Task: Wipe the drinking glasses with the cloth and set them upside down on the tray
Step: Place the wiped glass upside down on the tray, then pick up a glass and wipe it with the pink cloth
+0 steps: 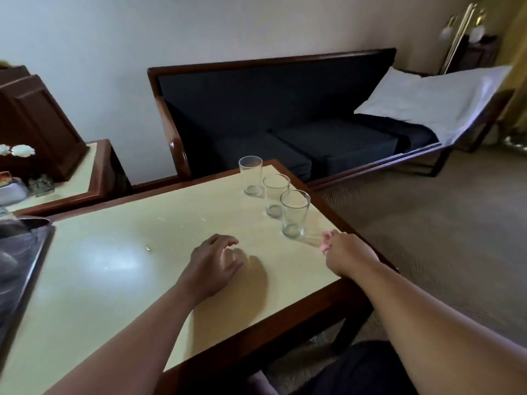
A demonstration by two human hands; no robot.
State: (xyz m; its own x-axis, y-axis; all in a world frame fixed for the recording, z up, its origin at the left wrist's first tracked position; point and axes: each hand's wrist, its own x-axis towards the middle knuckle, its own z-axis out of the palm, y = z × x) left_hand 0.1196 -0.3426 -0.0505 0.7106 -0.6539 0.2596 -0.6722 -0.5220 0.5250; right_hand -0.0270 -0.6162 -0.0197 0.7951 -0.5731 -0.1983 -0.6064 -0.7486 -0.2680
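While the three glasses (275,195) stand upright and empty in a row at right centre of the head view, wiping has not started, by my judgement. The nearest glass (294,213) is just beside the right hand (342,252), whose fingers are loosely curled and hold nothing. The left hand (212,260) is relaxed over the counter (114,252), also empty. No cloth is visible. The tray (32,266) is at the left edge, well apart from the glasses; its contents are blurred. Next move probably calls for finding the cloth, then gripping the nearest glass without knocking its neighbour.

Bare tabletop (119,252) before, seemingly, glasses (294,213).
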